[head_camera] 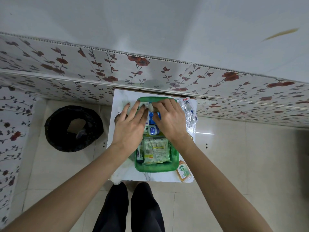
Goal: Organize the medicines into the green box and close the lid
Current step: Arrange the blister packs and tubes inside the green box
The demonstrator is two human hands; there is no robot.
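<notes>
1. An orange soap bottle lies on the small white table, just beside the near right corner of the green box.
2. A pack of cotton swabs fills the near half of the open box.
3. A small blue-and-white jar sits mid-box, between the wrists.
4. The left hand has its fingers spread, tips on a white carton at the far end.
5. The right hand has its fingers curled over a small pale item; I cannot tell whether they grip it.
6. Foil strips lie right of the box.
</notes>
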